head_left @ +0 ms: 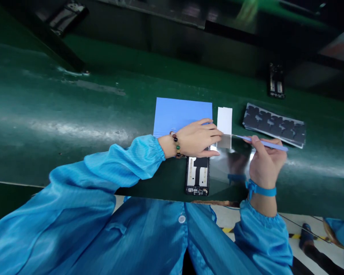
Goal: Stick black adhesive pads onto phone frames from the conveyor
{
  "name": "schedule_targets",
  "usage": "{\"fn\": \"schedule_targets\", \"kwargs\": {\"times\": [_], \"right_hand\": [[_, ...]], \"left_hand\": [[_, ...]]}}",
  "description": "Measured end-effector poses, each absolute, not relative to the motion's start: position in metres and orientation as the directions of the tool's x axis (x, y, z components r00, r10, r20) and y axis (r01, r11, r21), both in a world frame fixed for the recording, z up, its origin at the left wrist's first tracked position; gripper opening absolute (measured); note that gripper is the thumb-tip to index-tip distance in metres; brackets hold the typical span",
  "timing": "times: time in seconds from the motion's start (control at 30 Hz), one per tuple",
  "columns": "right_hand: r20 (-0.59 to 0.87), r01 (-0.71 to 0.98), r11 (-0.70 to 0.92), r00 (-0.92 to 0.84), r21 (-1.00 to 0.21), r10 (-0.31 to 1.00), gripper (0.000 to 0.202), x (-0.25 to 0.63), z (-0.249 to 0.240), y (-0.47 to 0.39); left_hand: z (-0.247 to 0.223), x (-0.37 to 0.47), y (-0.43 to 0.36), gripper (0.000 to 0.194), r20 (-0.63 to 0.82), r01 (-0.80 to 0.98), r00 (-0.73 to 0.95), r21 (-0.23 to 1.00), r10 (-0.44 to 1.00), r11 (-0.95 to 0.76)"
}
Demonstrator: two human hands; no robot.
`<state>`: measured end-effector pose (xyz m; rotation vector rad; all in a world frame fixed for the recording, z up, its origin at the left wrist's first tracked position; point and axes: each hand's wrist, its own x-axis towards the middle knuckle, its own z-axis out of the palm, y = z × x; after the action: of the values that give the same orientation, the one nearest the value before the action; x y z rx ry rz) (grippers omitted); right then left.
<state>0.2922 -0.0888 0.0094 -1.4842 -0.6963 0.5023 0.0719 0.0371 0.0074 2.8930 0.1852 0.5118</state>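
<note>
My left hand [196, 138], wearing a beaded bracelet, lies with its fingers stretched out over the edge of a blue sheet [181, 112]. Its fingertips reach the side of a white strip [224, 120] whose near end looks grey and see-through. Under the palm and thumb, the upper end of an opened phone body [197, 175] is hidden. Pale lavender tweezers [271, 144] are gripped in my right hand [265, 160], which has a blue wrist strap. Their thin tip points left, close to the strip's right edge.
A stack of sheets with black cut-out pieces [273, 124] lies right of the strip. Another opened phone body [276, 81] is farther back, and one more [66, 17] is at the far left. The green table's [74, 126] near edge runs in front of my body.
</note>
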Motion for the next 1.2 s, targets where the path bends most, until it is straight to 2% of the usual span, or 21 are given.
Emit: {"fn": "schedule_targets", "kwargs": {"times": [0.07, 0.17, 0.27, 0.4, 0.53, 0.7, 0.87, 1.07, 1.2], "right_hand": [[0.075, 0.079, 0.028, 0.708, -0.997, 0.702, 0.039, 0.278, 0.015, -0.118], [-0.067, 0.039, -0.118, 0.634, -0.992, 0.771, 0.037, 0.245, 0.018, -0.170], [-0.146, 0.049, -0.198, 0.512, -0.979, 0.846, 0.036, 0.212, 0.017, -0.209], [-0.160, 0.122, -0.236, 0.441, -0.964, 0.883, 0.034, 0.190, 0.016, -0.227], [-0.177, 0.150, -0.264, 0.434, -0.953, 0.884, 0.035, 0.188, 0.015, -0.227], [-0.158, 0.206, -0.262, 0.417, -0.943, 0.895, 0.037, 0.189, 0.015, -0.226], [-0.178, 0.189, -0.272, 0.405, -0.944, 0.897, 0.037, 0.187, 0.014, -0.226], [-0.177, 0.177, -0.257, 0.371, -0.950, 0.911, 0.033, 0.193, 0.016, -0.226], [-0.107, 0.139, -0.196, 0.480, -0.971, 0.871, 0.035, 0.206, 0.019, -0.218]], "left_hand": [[0.015, 0.050, 0.026, 0.035, 0.352, 0.086, 0.921, 0.233, 0.167, -0.969], [0.025, 0.010, -0.005, 0.021, 0.371, 0.036, 0.916, 0.307, 0.154, -0.951], [0.027, -0.022, -0.043, 0.018, 0.366, -0.029, 0.920, 0.414, 0.137, -0.910], [0.019, -0.036, -0.079, 0.018, 0.368, 0.011, 0.903, 0.498, 0.223, -0.867], [0.010, -0.035, -0.093, 0.015, 0.386, 0.069, 0.875, 0.499, 0.292, -0.864], [0.009, -0.034, -0.096, 0.014, 0.352, 0.125, 0.881, 0.472, 0.317, -0.872], [0.011, -0.033, -0.102, 0.011, 0.327, 0.170, 0.883, 0.443, 0.335, -0.880], [0.018, -0.028, -0.113, 0.015, 0.238, 0.322, 0.846, 0.486, 0.477, -0.813], [0.020, -0.027, -0.115, 0.014, 0.218, 0.338, 0.845, 0.489, 0.488, -0.804]]}}
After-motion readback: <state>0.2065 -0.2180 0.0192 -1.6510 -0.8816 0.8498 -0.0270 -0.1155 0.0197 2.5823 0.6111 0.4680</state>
